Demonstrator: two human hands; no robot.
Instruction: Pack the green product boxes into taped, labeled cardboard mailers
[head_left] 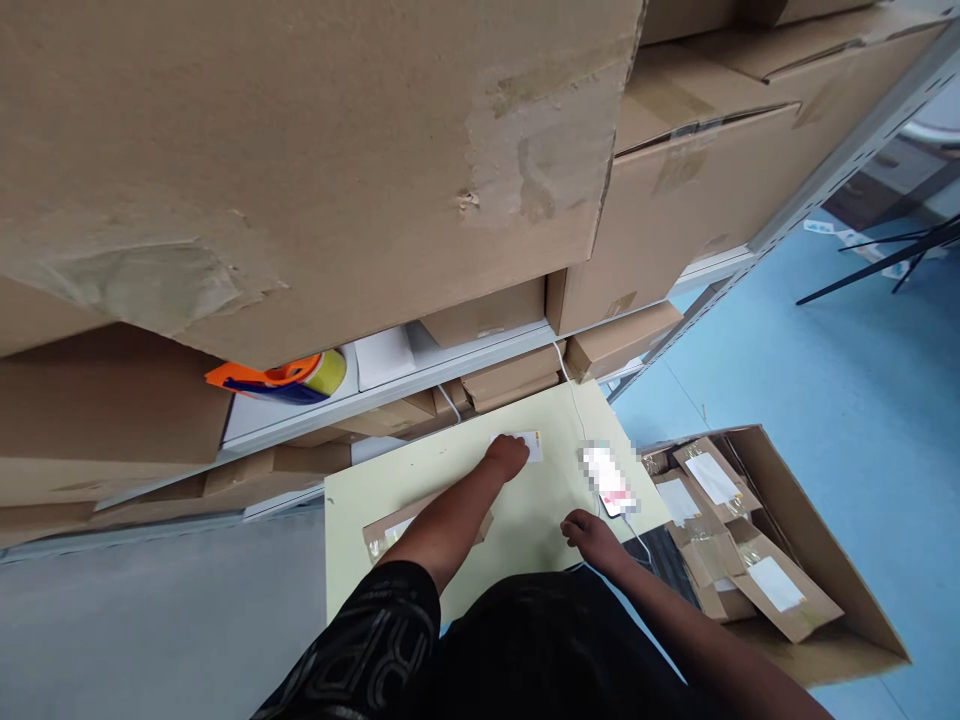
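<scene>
My left hand [507,456] reaches across a pale yellow-green tabletop [450,470] and rests on a small white label [529,444] at its far side; the fingers cover part of the label. My right hand [591,532] lies near the table's right front, fingers curled, just short of a phone [609,480] with a white cable [571,395] running up to the shelf. A flat brown cardboard mailer [384,530] lies under my left forearm.
A metal shelf rack [390,385] packed with large cardboard boxes [300,150] looms right above the table. An orange tape dispenser [281,378] sits on a shelf. An open carton [817,545] of brown mailers stands on the blue floor at right.
</scene>
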